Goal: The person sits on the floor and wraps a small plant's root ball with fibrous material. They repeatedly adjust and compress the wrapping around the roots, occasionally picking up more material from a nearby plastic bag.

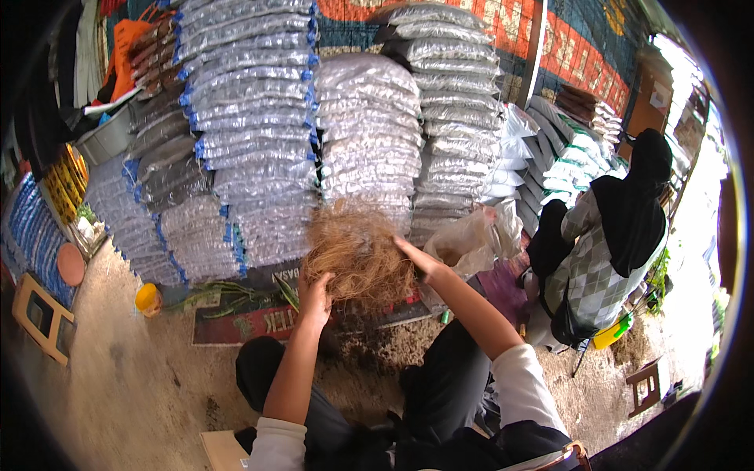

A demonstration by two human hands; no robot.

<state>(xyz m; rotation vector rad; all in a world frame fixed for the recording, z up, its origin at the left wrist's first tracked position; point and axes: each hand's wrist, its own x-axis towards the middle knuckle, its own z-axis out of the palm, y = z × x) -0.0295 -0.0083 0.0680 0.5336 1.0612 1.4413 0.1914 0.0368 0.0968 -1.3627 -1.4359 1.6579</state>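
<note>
Between my two hands is a loose ball of brown coir-like fibre point(359, 259), raised in front of the stacked bags. My left hand point(316, 297) grips its lower left side, thumb and fingers pressed into the strands. At the upper right edge, my right hand point(417, 259) holds the fibre, its fingers partly hidden behind it. Dark crumbs of soil point(377, 353) lie on the ground below, between my knees. A dark printed banner point(247, 327) is spread on the floor beyond, with long green leaves point(235, 291) on it.
Tall stacks of filled clear plastic bags point(253, 123) stand in front. An open plastic bag point(465, 241) lies to the right. Near it another person point(607, 247) crouches, turned partly away. A yellow pot point(148, 300) and a wooden stool point(44, 318) are at left, another stool point(645, 388) at lower right.
</note>
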